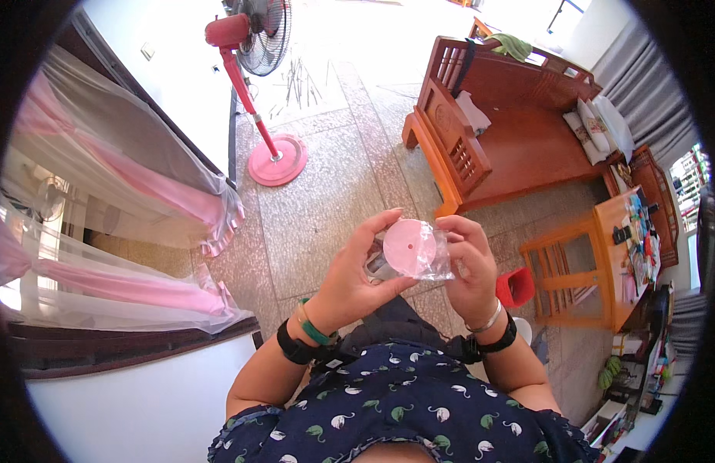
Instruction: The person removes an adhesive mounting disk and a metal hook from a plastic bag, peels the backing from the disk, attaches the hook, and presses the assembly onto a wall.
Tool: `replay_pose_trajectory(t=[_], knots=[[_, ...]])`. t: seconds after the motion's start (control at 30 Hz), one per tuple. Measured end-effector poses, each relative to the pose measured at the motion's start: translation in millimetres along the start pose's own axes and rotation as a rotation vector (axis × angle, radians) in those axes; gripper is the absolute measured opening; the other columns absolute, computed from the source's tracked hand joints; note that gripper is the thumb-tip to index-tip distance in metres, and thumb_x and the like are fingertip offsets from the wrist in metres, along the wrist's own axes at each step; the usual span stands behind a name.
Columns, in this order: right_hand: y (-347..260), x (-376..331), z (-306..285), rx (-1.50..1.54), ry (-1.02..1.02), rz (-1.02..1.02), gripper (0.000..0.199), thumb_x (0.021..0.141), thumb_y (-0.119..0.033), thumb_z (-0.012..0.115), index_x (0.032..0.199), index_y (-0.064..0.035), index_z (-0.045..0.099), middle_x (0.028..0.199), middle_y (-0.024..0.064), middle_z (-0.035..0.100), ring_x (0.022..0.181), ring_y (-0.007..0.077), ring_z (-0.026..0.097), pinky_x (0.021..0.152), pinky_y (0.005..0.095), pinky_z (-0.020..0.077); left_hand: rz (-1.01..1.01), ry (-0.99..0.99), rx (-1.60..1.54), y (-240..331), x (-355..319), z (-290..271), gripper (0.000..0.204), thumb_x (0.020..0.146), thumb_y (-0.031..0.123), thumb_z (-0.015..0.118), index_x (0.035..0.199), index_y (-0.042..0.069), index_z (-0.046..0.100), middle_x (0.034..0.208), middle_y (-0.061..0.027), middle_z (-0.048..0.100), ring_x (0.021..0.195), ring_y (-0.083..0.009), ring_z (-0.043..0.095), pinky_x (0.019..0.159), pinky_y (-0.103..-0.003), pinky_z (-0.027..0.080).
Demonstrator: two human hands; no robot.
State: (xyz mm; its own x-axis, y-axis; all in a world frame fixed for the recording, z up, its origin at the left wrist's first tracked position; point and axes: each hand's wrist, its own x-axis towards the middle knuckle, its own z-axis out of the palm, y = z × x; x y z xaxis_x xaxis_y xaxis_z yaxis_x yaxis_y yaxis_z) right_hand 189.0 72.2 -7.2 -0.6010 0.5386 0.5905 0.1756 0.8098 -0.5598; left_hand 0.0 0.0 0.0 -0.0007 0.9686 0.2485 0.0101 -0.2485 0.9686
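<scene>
Between my two hands, in front of my body, is a round pink disc (408,245) with a small hole at its middle, inside a clear plastic bag (437,266). My left hand (359,266) grips it from the left, thumb below and fingers above. On the other side, my right hand (470,266) has its curled fingers on the bag's right edge. Something greyish shows through the plastic beside the left fingers, too unclear to name. A green bangle (314,333) circles my left wrist and a silver one (490,318) my right.
A red standing fan (276,158) stands ahead to the left, near pink and white curtains (164,193). To the right are a wooden bench (520,174) with cushions, a wooden chair (570,274), a cluttered table (624,251) and a red bin (515,288).
</scene>
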Motion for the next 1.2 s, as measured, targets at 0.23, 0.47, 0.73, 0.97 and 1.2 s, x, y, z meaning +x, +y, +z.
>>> replay_pose_trajectory(t=[0.23,0.47,0.73,0.97,1.2], knots=[[68,80,7,1.082,0.195,0.881,0.026,0.09,-0.012,0.053,0.111,0.0002,0.047,0.104,0.0059,0.056,0.087,0.008,0.054,0.07,0.024,0.0468,-0.017,0.078,0.293,-21,90,-27,0.078,0.068,0.013,0.078,0.131,0.001,0.034,0.122,-0.0152,0.047,0.11,-0.0222,0.051,0.093,-0.032,0.042],[148,149,-3,1.071,-0.007,0.89,0.017,0.087,-0.015,0.06,0.093,-0.0003,0.056,0.08,0.0032,0.061,0.065,0.0055,0.055,0.054,0.0188,0.044,-0.038,0.013,0.274,-41,186,-40,0.077,0.072,0.016,0.076,0.133,0.0,0.031,0.122,-0.0127,0.046,0.109,-0.0194,0.05,0.094,-0.03,0.041],[213,184,-5,0.972,0.01,0.952,0.017,0.089,-0.017,0.056,0.083,-0.0014,0.06,0.071,-0.0003,0.059,0.06,0.0041,0.051,0.054,0.0188,0.0425,-0.411,0.167,-0.095,-75,272,-51,0.02,0.086,0.016,0.061,0.096,-0.001,0.056,0.082,-0.0023,0.061,0.072,-0.0056,0.056,0.064,-0.019,0.046],[270,224,2,1.09,0.14,1.022,0.021,0.092,-0.019,0.051,0.089,0.0,0.061,0.072,0.0001,0.059,0.061,0.005,0.052,0.055,0.02,0.0437,-0.432,0.148,-0.134,-114,348,-76,0.013,0.089,0.014,0.057,0.092,0.001,0.058,0.079,-0.0007,0.06,0.07,-0.0042,0.053,0.062,-0.018,0.043],[337,302,18,0.995,0.194,0.997,0.023,0.094,-0.019,0.048,0.089,-0.0002,0.061,0.07,0.0006,0.057,0.059,0.0068,0.052,0.055,0.0203,0.0442,-0.37,0.122,-0.136,-138,442,-131,0.012,0.089,0.014,0.058,0.091,0.002,0.058,0.078,0.0009,0.059,0.068,-0.0029,0.052,0.059,-0.017,0.041]])
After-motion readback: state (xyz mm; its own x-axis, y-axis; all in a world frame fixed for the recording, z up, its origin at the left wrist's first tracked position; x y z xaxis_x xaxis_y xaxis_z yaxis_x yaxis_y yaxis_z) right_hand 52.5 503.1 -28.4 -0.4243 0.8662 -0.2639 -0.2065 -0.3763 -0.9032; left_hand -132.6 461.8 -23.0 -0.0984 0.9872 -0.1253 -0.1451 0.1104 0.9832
